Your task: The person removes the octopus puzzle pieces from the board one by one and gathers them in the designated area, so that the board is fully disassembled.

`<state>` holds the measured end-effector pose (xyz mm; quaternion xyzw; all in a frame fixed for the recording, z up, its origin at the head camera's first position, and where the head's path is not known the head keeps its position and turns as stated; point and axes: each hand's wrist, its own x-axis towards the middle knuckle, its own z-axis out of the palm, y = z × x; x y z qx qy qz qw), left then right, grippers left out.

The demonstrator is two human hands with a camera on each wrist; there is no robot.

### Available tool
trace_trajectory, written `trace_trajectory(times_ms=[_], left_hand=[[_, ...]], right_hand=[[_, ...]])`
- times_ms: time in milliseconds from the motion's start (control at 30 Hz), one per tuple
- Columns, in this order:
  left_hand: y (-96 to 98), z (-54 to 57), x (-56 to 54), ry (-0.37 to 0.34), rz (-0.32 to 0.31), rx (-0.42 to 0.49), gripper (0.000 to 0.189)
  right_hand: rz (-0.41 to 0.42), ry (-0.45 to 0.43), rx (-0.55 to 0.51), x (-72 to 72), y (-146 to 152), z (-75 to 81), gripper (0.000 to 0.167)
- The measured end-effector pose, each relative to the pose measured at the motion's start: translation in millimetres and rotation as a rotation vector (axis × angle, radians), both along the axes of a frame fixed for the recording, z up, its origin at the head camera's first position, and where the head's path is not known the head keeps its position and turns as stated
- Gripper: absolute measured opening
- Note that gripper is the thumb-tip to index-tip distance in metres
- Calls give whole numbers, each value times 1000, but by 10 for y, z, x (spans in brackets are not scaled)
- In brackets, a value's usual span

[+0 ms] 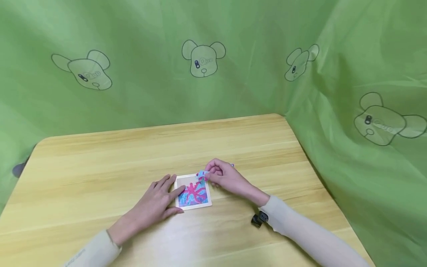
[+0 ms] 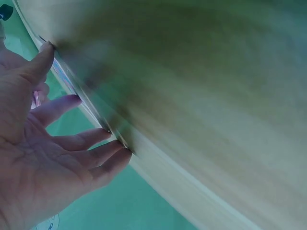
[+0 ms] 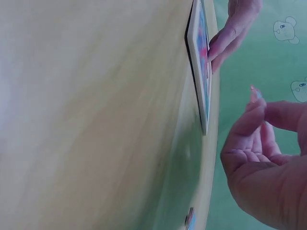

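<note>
A square jigsaw puzzle tray [image 1: 197, 207] with a pale rim lies on the table, holding a picture of a pink octopus [image 1: 192, 191] on blue. Bare tray shows in its upper left part. My left hand [image 1: 151, 204] rests at the tray's left side with its fingers spread; the index finger reaches over the picture. Thumb and forefinger of my right hand [image 1: 230, 180] pinch a puzzle piece [image 1: 201, 174], light blue and pink, above the tray's upper right corner. In the right wrist view this piece [image 3: 254, 92] sticks out from the fingertips, apart from the tray.
Another puzzle piece [image 3: 191, 219] lies on the table [image 1: 100, 167] beyond my right hand, mostly hidden by it in the head view. A black wrist device [image 1: 259, 218] hangs under my right sleeve. Green cloth [image 1: 143, 74] printed with bear heads hangs behind and at the right.
</note>
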<state>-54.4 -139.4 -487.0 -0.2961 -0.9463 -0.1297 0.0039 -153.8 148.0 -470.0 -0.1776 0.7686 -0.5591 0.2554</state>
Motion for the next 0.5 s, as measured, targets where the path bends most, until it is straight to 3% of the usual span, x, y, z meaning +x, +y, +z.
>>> trace_trajectory(times_ms=[500], left_hand=[[-1,-12,6,-18,4,12,73]], right_hand=[[-155,20,-55,-23,350,21,24]])
